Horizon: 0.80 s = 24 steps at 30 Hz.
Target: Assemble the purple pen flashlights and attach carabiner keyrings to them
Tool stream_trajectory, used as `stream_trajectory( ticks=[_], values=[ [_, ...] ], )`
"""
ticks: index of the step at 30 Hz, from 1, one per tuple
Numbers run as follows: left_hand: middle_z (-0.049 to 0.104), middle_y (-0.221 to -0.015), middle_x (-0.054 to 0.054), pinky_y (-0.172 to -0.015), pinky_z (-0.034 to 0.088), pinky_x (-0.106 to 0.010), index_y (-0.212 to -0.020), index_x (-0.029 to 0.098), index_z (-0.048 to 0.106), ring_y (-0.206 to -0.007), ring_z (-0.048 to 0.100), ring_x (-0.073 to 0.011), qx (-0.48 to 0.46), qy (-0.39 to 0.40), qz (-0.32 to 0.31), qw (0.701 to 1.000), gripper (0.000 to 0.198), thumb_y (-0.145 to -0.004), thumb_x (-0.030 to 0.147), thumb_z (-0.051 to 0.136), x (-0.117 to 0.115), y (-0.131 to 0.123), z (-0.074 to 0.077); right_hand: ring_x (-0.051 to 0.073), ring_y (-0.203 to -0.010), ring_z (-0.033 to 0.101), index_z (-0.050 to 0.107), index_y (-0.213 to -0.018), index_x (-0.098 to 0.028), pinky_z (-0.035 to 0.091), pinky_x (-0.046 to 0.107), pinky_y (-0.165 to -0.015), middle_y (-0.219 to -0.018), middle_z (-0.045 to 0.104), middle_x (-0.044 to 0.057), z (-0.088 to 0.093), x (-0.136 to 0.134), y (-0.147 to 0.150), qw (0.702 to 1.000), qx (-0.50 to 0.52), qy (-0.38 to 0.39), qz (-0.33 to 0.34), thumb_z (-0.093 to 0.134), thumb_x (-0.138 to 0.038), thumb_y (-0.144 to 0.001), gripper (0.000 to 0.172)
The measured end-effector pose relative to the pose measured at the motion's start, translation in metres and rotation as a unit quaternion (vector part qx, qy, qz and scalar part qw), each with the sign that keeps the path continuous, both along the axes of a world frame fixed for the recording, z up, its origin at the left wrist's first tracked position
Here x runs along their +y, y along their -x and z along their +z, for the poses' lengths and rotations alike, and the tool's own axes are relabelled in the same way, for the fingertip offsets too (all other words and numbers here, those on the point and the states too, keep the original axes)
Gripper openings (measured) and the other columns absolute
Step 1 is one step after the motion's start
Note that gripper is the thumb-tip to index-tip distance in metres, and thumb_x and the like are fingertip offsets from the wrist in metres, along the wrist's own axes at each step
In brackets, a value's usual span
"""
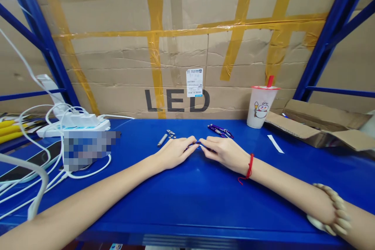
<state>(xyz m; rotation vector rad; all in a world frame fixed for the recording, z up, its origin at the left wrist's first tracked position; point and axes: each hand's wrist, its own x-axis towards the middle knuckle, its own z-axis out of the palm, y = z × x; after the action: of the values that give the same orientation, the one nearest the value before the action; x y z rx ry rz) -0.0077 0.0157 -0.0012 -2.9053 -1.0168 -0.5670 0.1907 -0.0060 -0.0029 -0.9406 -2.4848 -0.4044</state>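
My left hand (175,151) and my right hand (224,151) meet fingertip to fingertip over the blue table (187,199), both pinching a small blue object (198,144) between them. I cannot make out what the object is. A red string is tied round my right wrist. Just behind my left hand lie a small silver cylinder (162,140) and a few small metal pieces (171,134). Behind my right hand lies a little heap of purple and blue parts (220,130).
A taped cardboard sheet marked LED (187,54) walls the back. A plastic cup with a red straw (260,106) stands at right beside an open cardboard box (319,127) and a white paper strip (275,143). A white power strip (76,125), cables and a phone (29,164) lie at left.
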Motion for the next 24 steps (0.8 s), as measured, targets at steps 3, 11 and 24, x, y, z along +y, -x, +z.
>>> stream_trajectory(
  ticks=[3,11,24],
  values=[
    [0.065,-0.089,-0.003,-0.069,0.044,-0.026,-0.097,0.021,0.046,-0.080,0.062,-0.0175,-0.011,0.015,0.002,1.000,0.026,-0.094,0.037,0.026,-0.0017,0.0002,0.0017,0.013,-0.057,0.049,0.061,-0.087,-0.015,0.038,0.023,-0.055,-0.065,0.054,0.005,0.0011,-0.0005,0.0016,0.999,0.036,0.015,0.003,0.029,-0.029,-0.092,0.035],
    [0.066,-0.089,-0.003,-0.066,0.044,-0.027,-0.107,0.022,0.046,-0.077,0.064,-0.0189,-0.047,0.019,0.029,0.998,0.029,-0.093,0.039,0.028,-0.0013,-0.0003,-0.0003,0.015,-0.061,0.054,0.062,-0.085,-0.017,0.041,0.025,-0.060,-0.068,0.059,0.005,0.0008,0.0064,-0.0034,0.988,0.147,0.046,-0.024,0.035,-0.029,-0.091,0.030],
    [0.064,-0.078,-0.001,-0.060,0.041,-0.024,-0.101,0.019,0.048,-0.065,0.061,-0.0156,-0.041,0.009,-0.001,0.999,0.024,-0.092,0.034,0.031,-0.0015,-0.0001,-0.0005,0.015,-0.068,0.060,0.062,-0.089,-0.017,0.045,0.025,-0.064,-0.078,0.064,0.006,-0.0027,0.0053,-0.0005,0.982,0.190,0.016,-0.018,0.037,-0.027,-0.091,0.027]
  ],
)
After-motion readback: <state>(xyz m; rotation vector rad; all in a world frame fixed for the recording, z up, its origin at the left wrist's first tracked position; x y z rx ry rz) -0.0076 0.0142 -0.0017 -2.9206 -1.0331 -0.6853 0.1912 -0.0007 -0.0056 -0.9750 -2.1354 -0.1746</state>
